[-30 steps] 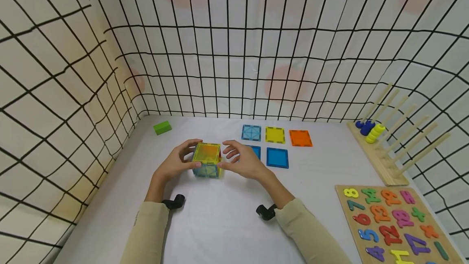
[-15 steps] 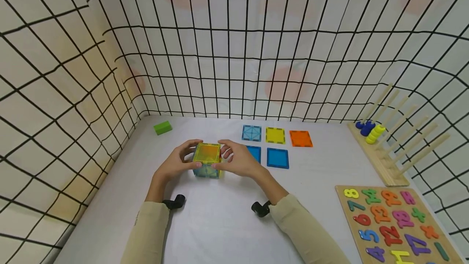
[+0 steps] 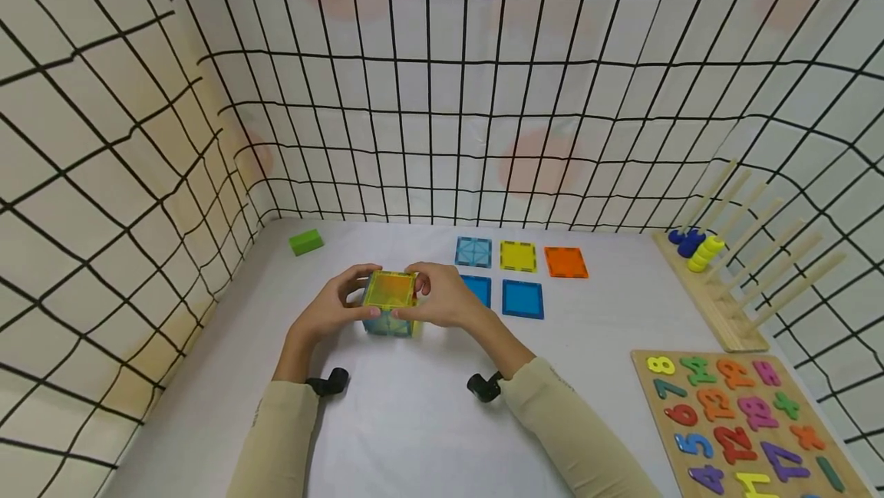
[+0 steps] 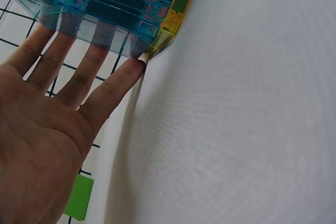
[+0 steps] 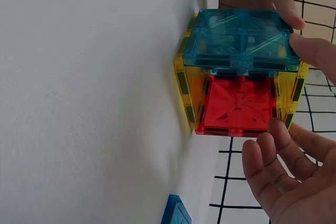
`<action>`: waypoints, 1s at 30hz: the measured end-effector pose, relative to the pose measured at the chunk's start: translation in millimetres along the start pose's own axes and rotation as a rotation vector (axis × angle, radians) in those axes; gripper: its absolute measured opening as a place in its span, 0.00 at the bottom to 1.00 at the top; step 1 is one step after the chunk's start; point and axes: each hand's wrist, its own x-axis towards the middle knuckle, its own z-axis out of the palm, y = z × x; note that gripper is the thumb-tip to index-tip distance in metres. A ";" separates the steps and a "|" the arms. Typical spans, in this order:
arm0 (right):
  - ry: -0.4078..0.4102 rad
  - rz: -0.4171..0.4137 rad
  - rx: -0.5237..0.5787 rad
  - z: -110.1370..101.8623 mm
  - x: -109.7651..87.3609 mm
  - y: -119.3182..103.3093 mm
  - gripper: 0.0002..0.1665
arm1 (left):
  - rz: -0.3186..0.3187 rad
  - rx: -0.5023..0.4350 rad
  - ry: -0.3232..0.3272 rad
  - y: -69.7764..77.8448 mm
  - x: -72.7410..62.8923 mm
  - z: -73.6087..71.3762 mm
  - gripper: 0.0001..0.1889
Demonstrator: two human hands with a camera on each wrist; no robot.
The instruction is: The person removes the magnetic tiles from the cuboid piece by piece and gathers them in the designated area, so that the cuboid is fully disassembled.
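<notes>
A cube of see-through magnetic tiles (image 3: 390, 291) stands on the white cloth, yellow on top and light blue in front. In the right wrist view, a red tile (image 5: 239, 103) forms its back, and the side facing that camera has no tile. My left hand (image 3: 324, 310) grips the cube from the left, thumb at the front and fingers reaching behind; the left wrist view shows those fingers (image 4: 97, 95) against its side. From the right, my right hand (image 3: 445, 298) holds it by the upper edges, thumb in front and forefinger at the back.
Loose tiles lie behind and right: light blue (image 3: 473, 252), yellow (image 3: 518, 255), orange (image 3: 566, 262) and blue (image 3: 522, 298). A green block (image 3: 306, 242) sits back left. At right are a wooden peg rack (image 3: 718, 291) and a number board (image 3: 749, 425). Black-gridded walls enclose the table.
My right hand has come left to the cube, its thumb sliding further along the front edge and its fingers drawing in behind. The left hand and cube have hardly moved.
</notes>
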 end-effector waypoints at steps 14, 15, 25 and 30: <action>0.141 0.002 0.033 -3.4 -6.5 -4.7 0.44 | -0.010 -0.041 0.007 -0.9 -1.6 0.7 0.39; 0.147 0.003 0.040 -5.1 -7.5 -4.8 0.44 | -0.009 -0.042 0.005 -1.2 -2.0 0.3 0.39; 0.178 0.013 0.002 -32.4 -25.5 3.0 0.43 | 0.005 -0.025 0.000 -4.1 -7.9 -2.7 0.31; 0.206 0.021 -0.078 -52.6 -40.4 18.7 0.43 | 0.016 -0.028 -0.010 -4.3 -8.4 -3.1 0.31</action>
